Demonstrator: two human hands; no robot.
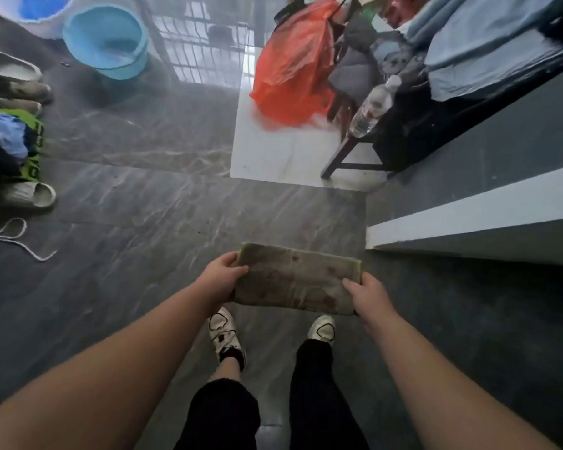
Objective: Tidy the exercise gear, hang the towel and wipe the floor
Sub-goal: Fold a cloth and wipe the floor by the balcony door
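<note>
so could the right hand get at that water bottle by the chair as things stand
Probably not yet. The right hand is shut on one end of the folded cloth, and the water bottle lies well beyond arm's reach. The floor between is bare, so stepping forward would do.

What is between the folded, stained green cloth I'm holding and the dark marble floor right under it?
Nothing visible besides your own feet. The folded, stained green cloth is gripped by the left hand and right hand above the dark marble floor; the white shoes stand just behind that spot.
</note>
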